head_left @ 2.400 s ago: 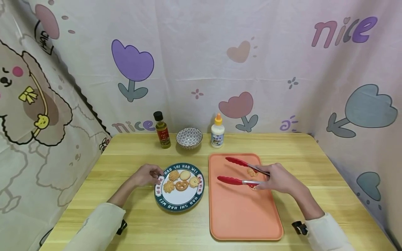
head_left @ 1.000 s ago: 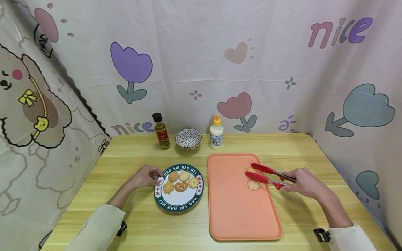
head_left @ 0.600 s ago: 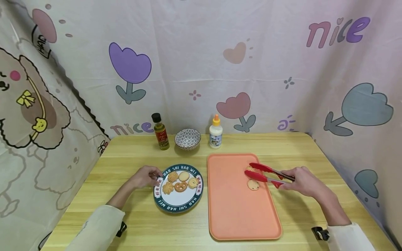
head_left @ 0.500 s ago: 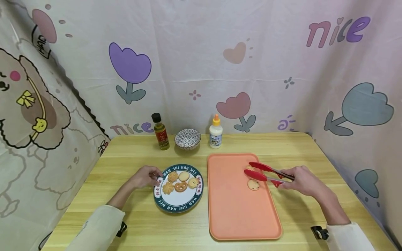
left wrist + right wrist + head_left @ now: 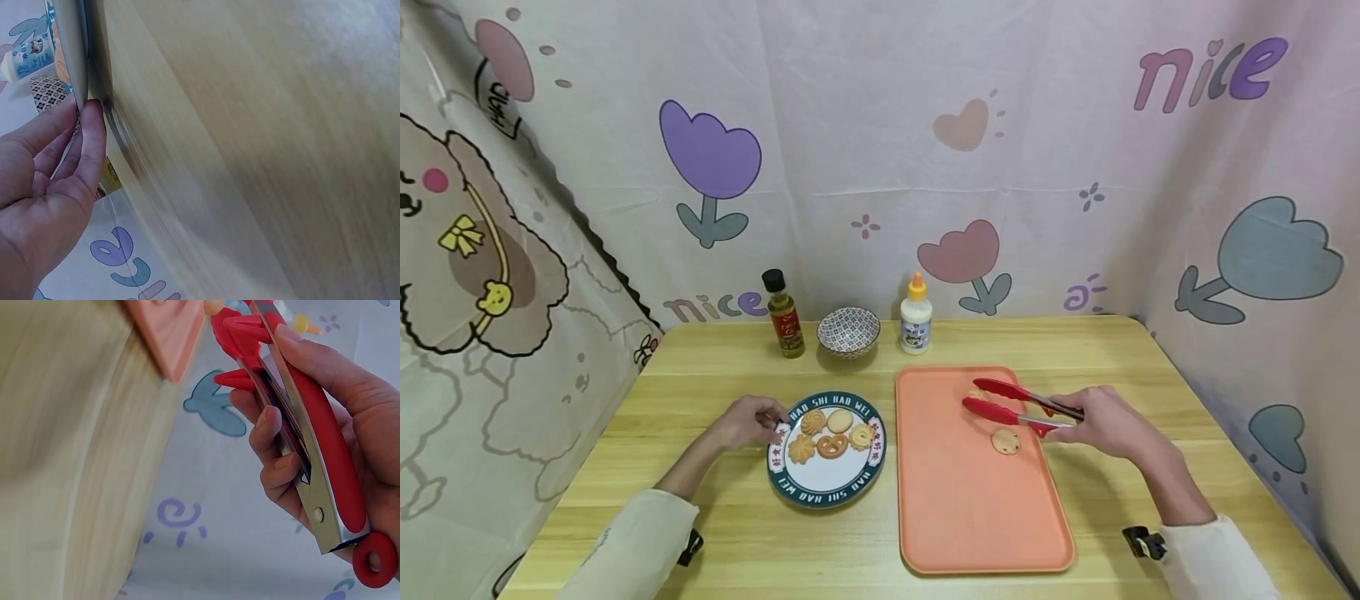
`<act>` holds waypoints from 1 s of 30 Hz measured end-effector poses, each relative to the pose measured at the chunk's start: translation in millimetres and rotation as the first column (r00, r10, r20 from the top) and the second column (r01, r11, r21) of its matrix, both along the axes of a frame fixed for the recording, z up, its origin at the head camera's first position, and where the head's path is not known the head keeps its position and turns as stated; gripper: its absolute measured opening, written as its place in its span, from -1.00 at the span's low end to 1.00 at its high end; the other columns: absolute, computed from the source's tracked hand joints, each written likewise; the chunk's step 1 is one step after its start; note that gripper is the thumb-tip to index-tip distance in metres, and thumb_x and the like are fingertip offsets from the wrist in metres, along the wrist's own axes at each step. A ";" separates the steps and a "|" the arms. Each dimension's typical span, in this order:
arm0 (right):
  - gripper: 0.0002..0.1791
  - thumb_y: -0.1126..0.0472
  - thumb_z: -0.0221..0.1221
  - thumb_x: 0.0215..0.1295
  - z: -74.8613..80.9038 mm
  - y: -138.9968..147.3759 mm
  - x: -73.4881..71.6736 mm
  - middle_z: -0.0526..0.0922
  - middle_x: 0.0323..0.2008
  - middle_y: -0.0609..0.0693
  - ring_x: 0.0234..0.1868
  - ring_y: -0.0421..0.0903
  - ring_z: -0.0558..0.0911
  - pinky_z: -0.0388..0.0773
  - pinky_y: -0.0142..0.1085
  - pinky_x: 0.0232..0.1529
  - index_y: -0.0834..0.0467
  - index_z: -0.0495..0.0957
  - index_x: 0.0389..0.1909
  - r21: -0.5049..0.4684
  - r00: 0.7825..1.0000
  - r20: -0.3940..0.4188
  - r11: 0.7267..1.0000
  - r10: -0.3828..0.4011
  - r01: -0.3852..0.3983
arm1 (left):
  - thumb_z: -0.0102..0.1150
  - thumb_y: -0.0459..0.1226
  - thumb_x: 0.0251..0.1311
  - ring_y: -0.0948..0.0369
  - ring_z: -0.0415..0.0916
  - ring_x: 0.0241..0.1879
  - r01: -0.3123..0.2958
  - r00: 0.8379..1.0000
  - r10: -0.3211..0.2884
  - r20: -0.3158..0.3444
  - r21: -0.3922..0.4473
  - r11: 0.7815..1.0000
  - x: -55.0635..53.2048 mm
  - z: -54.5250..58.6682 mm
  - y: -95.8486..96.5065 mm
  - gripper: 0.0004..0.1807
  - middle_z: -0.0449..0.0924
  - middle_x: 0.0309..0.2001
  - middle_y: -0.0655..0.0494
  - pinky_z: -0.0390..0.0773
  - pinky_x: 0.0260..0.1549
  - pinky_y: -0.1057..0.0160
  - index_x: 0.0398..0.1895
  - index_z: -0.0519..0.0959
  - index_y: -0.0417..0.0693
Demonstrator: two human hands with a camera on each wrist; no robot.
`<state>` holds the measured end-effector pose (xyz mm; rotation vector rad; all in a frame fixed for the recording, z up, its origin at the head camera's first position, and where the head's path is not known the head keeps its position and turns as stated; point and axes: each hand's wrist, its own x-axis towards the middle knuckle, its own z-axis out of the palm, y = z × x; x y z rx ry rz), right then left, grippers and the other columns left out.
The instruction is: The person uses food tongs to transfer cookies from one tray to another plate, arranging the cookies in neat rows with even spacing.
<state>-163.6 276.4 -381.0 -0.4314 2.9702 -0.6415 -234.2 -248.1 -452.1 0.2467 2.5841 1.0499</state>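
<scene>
My left hand (image 5: 748, 421) pinches the left rim of a round plate (image 5: 820, 499) with a dark green patterned border. In the left wrist view, thumb and fingers of the left hand (image 5: 50, 187) hold the rim's edge. Several cookies lie on the plate, among them a pretzel-shaped one (image 5: 832, 447). My right hand (image 5: 1108, 425) grips red-tipped metal tongs (image 5: 1000, 412) over the tray. A cookie (image 5: 976, 393) sits between the tong tips, partly covered by them; whether it is off the tray cannot be told. A round spotted cookie (image 5: 1005, 442) lies on the orange tray (image 5: 970, 517).
Along the back of the wooden table (image 5: 730, 533) stand an oil bottle (image 5: 787, 325), a small patterned bowl (image 5: 849, 332) and a white bottle with a yellow and orange cap (image 5: 916, 321). A printed curtain (image 5: 835, 125) hangs behind and at both sides.
The tongs first shifted right, closing around the cookie at the tray's right side. Over the last half second, right hand, tongs and cookie have moved left and away. The left hand and plate stay put.
</scene>
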 end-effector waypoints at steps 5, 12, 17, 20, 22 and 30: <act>-0.32 0.02 0.44 -0.10 2.4 -18.0 -8.0 0.67 -0.31 0.07 -0.49 -0.17 0.41 0.27 -0.41 -0.57 0.31 0.57 0.04 -0.024 0.999 0.026 0.999 0.038 -0.038 | 0.33 -0.46 -0.06 0.15 0.47 -0.27 0.002 1.000 -0.002 0.000 0.004 1.000 0.5 1.2 0.2 -0.72 0.59 -0.22 -0.02 0.53 -0.27 0.25 -0.20 0.61 -0.17; -0.47 0.12 0.44 -0.08 2.6 -53.6 -18.2 0.62 -0.47 -0.09 -0.64 -0.26 0.28 0.18 -0.45 -0.66 0.25 0.63 -0.04 -0.060 0.991 0.006 0.990 0.131 -0.130 | 0.33 -0.46 -0.07 0.17 0.49 -0.27 -0.001 1.000 0.001 -0.003 0.007 1.000 0.1 2.5 -0.4 -0.71 0.60 -0.22 0.00 0.54 -0.27 0.25 -0.20 0.61 -0.17; -0.50 0.11 0.43 -0.06 3.4 -80.5 -21.9 0.45 -0.63 -0.17 -0.68 -0.29 0.24 0.16 -0.46 -0.67 0.15 0.64 -0.03 -0.080 0.981 0.010 0.979 0.191 -0.190 | 0.33 -0.46 -0.06 0.17 0.48 -0.28 0.007 1.000 -0.007 0.001 0.007 1.000 -0.8 1.2 -0.3 -0.72 0.60 -0.21 0.00 0.54 -0.27 0.25 -0.20 0.61 -0.17; -0.48 0.09 0.43 -0.06 2.7 -96.3 -24.1 0.41 -0.65 -0.18 -0.70 -0.30 0.19 0.13 -0.46 -0.68 0.12 0.63 0.00 -0.092 0.977 0.012 0.973 0.215 -0.213 | 0.33 -0.46 -0.06 0.17 0.47 -0.28 0.004 1.000 -0.004 0.001 0.008 1.000 -0.7 0.6 -0.5 -0.71 0.60 -0.20 0.00 0.53 -0.26 0.25 -0.20 0.61 -0.17; -0.46 0.08 0.43 -0.06 1.0 -106.5 -25.7 0.48 -0.63 -0.19 -0.72 -0.30 0.18 0.12 -0.46 -0.69 0.11 0.62 0.02 -0.092 0.972 -0.001 0.968 0.235 -0.234 | 0.32 -0.46 -0.05 0.17 0.48 -0.27 0.005 1.000 -0.005 0.001 0.009 1.000 -0.4 0.8 -0.7 -0.71 0.60 -0.20 -0.01 0.53 -0.26 0.25 -0.19 0.61 -0.18; -0.47 0.12 0.43 -0.05 -5.1 -140.1 -27.6 0.73 -0.33 -0.02 -0.71 -0.32 0.22 0.17 -0.48 -0.69 0.12 0.62 0.03 -0.095 0.948 -0.029 0.943 0.318 -0.320 | 0.33 -0.46 -0.05 0.16 0.49 -0.25 -0.001 1.000 0.001 0.013 0.014 1.000 2.8 6.2 1.3 -0.71 0.60 -0.19 -0.05 0.54 -0.26 0.26 -0.18 0.61 -0.19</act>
